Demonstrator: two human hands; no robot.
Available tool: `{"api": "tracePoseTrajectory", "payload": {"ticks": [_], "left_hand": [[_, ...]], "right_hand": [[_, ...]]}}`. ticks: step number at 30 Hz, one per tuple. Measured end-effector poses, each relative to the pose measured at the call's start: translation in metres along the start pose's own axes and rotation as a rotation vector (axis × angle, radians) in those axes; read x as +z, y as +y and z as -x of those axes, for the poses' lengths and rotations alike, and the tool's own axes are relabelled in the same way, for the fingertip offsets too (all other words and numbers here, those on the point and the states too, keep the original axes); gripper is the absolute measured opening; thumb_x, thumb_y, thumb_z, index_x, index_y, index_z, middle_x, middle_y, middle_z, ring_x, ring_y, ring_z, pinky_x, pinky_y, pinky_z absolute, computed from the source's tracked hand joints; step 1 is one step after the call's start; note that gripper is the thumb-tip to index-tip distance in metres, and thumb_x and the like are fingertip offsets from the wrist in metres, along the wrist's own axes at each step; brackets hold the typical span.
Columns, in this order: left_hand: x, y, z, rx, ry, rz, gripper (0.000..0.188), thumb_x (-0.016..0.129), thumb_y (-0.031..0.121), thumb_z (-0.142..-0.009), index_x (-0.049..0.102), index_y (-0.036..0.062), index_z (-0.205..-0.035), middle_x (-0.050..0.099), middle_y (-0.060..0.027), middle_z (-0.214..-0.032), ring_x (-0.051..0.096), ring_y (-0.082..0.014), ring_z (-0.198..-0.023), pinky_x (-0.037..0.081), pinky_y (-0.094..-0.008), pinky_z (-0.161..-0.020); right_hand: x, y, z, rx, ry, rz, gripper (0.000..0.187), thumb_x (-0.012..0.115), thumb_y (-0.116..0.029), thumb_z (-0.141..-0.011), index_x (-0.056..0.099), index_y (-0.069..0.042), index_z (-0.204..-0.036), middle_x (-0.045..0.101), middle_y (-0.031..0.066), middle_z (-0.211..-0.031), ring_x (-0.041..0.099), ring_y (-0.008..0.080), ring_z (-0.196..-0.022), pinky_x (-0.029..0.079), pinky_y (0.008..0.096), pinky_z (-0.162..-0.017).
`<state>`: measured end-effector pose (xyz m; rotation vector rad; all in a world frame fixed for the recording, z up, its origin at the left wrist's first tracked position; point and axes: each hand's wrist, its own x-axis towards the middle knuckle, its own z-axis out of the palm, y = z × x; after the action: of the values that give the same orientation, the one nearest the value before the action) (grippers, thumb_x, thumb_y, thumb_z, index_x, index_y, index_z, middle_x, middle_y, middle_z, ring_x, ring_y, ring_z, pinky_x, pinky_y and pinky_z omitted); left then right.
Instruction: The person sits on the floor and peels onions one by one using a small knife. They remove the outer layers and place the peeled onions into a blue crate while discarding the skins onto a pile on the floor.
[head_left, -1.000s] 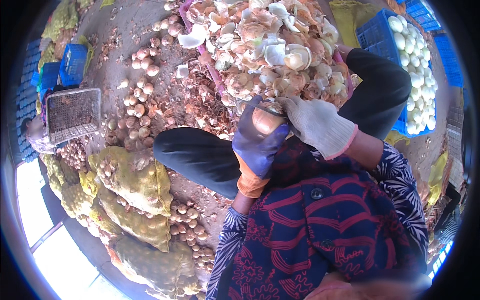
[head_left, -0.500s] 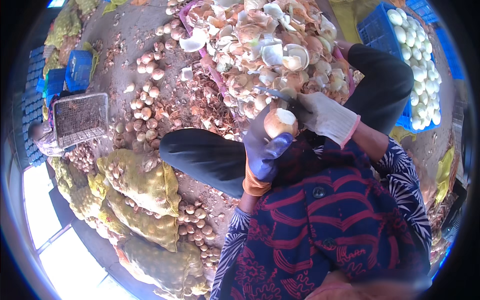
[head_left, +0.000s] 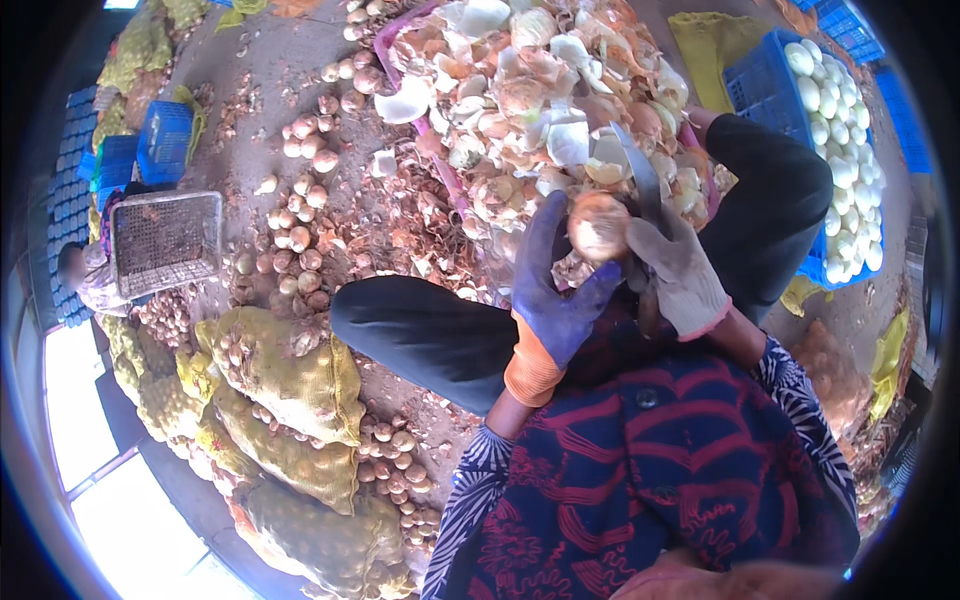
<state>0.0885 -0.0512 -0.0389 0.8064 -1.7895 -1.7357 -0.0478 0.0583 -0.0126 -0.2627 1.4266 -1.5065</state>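
An onion (head_left: 598, 228) sits between my two hands above my lap, its brown, dry-skinned side facing up. My left hand (head_left: 560, 280), in a purple glove with an orange cuff, cups it between fingers and thumb. A white-gloved right hand, mine (head_left: 680, 275), is closed around a knife (head_left: 640, 170), and its thumb reaches the onion's right side. The blade slants away from me and points to the far left; most of the handle is hidden by the glove. Just beyond lies a large heap of onions and loose peel (head_left: 540, 90).
At the right stands a blue crate (head_left: 760, 75) full of peeled white onions. Yellow mesh sacks (head_left: 290, 370) of onions lie at the left, with loose onions (head_left: 300, 240) on the floor. Farther left, another person is beside a grey basket (head_left: 165, 240).
The onion has turned, so its pale cut end no longer shows. The knife blade has swung from pointing left to pointing away from me. The left hand's fingers have spread wider.
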Motion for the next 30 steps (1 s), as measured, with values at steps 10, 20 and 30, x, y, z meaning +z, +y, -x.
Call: {"api": "tracePoseTrajectory", "payload": {"ticks": [10,20,30], "left_hand": [[-0.017,0.009,0.004,-0.265,-0.069,0.186,0.073,0.077,0.015,-0.089,0.042,-0.0052,-0.149,0.064,-0.0151,-0.127,0.065,-0.0229,-0.114,0.052,-0.0379,-0.101],[-0.011,-0.007,0.010,-0.115,-0.018,0.528,0.075,0.077,0.032,-0.091,0.041,-0.0006,-0.149,0.060,-0.0154,-0.136,0.061,-0.0258,-0.121,0.048,-0.0427,-0.108],[-0.007,-0.020,0.022,0.001,0.076,0.332,0.067,0.073,0.026,-0.095,0.043,-0.0020,-0.147,0.061,-0.0141,-0.133,0.060,-0.0266,-0.122,0.047,-0.0398,-0.104]], "right_hand": [[0.002,-0.001,-0.014,-0.556,-0.083,0.693,0.027,0.071,-0.014,-0.094,0.066,-0.002,-0.118,0.068,0.0118,-0.104,0.069,0.0265,-0.087,0.054,0.0325,-0.076],[-0.008,0.000,0.014,-0.486,-0.201,1.217,0.025,0.061,-0.031,-0.098,0.066,-0.018,-0.119,0.068,0.0103,-0.096,0.070,0.0334,-0.076,0.055,0.0445,-0.059],[0.004,0.002,0.003,-0.494,-0.224,1.293,0.029,0.062,-0.024,-0.093,0.060,-0.008,-0.117,0.065,0.0134,-0.096,0.069,0.0360,-0.074,0.055,0.0445,-0.056]]}}
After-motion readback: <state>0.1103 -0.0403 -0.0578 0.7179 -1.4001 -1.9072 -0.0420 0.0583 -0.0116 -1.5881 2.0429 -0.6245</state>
